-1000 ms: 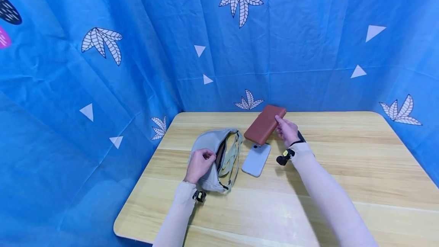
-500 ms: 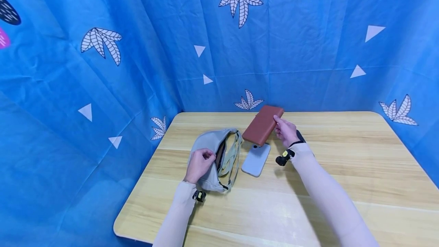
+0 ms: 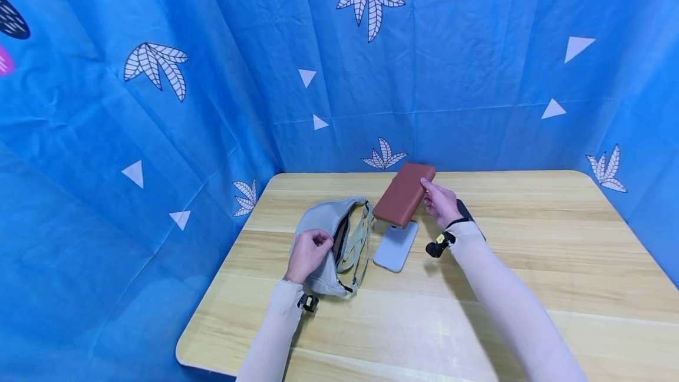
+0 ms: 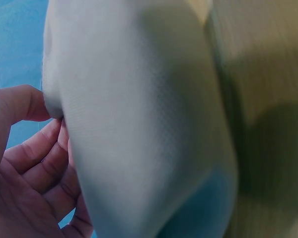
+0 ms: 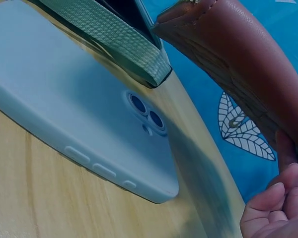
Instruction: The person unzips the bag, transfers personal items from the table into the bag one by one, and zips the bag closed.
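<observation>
A grey waist bag (image 3: 320, 219) lies on the left part of the table, its zipped mouth gaping towards the right. My left hand (image 3: 310, 252) pinches the edge of that mouth; in the left wrist view, thumb and fingers meet on the grey fabric (image 4: 129, 99). My right hand (image 3: 441, 202) grips a brown leather wallet (image 3: 405, 193) by its right side, holding it raised and tilted. Under the wallet's near end lies a phone (image 3: 395, 249) in a pale blue case, camera side up. The right wrist view shows the phone (image 5: 89, 94) with the wallet (image 5: 238, 54) above it.
The bag's pale green strap (image 3: 361, 237) lies in loops between bag and phone. A wooden table (image 3: 557, 240) carries everything. Behind and left of it hangs a blue patterned cloth (image 3: 467, 75). A dark object (image 3: 464, 210) shows just behind the right wrist.
My right hand has brought the wallet slightly left, towards the bag, and a little nearer. The left hand keeps its hold on the bag's edge. Bag and phone have stayed put.
</observation>
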Motion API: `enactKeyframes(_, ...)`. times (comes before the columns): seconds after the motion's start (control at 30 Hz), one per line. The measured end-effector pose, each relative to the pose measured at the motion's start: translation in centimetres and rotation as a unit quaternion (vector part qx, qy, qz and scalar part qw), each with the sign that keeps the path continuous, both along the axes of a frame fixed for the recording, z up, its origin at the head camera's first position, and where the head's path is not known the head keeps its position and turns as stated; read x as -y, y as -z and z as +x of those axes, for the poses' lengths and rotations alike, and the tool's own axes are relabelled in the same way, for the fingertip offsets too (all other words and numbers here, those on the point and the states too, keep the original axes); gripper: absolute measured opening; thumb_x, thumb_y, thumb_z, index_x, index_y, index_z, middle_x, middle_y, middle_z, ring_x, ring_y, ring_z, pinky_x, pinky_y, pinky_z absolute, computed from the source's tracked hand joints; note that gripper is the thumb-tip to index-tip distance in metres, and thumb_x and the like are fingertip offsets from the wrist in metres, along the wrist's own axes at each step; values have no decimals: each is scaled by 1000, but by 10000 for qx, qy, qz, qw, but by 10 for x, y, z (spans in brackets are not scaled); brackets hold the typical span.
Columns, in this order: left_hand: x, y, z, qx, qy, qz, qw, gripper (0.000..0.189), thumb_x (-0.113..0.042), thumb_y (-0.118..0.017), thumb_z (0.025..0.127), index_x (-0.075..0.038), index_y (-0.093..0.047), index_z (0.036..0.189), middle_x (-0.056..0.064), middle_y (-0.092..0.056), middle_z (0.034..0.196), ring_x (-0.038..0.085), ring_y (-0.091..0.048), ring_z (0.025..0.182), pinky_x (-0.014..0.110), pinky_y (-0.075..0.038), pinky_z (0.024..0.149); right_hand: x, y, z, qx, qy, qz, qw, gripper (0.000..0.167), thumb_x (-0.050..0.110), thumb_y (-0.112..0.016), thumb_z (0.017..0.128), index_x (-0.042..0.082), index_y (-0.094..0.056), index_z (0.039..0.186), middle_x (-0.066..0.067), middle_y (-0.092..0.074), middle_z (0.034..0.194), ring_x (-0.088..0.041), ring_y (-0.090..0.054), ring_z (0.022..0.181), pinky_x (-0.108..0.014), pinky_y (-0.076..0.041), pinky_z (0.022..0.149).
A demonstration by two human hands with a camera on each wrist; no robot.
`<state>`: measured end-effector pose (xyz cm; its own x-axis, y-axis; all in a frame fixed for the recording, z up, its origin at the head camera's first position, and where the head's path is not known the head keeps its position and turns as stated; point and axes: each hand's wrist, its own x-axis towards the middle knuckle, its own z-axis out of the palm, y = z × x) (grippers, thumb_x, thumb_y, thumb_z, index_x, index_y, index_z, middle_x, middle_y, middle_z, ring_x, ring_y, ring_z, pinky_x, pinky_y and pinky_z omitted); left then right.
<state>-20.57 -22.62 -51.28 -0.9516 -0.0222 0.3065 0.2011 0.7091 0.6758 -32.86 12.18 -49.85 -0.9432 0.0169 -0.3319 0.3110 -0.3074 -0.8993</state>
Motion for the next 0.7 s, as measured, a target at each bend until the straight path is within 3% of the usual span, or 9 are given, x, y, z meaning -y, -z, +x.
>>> enactKeyframes(0.33, -1, -1, 0, 98, -18, 99, 9999, 7, -12, -72, 86, -10, -78, 84, 3, -73, 75, 8, -59, 66, 22, -48, 65, 6, 2, 1, -24, -147, -204, 9997, 33, 44, -75, 94, 17, -64, 110, 12, -59, 69, -2, -49, 63, -19, -39, 62)
enactKeyframes(0.7, -1, -1, 1, 65, -10, 91, 9999, 7, -12, -72, 86, -9, -78, 85, 3, -73, 75, 8, -60, 66, 22, -48, 65, 21, 4, 10, -98, -323, -110, 9994, 33, 44, -72, 96, 17, -64, 113, 12, -62, 71, -4, -50, 67, -20, -40, 64)
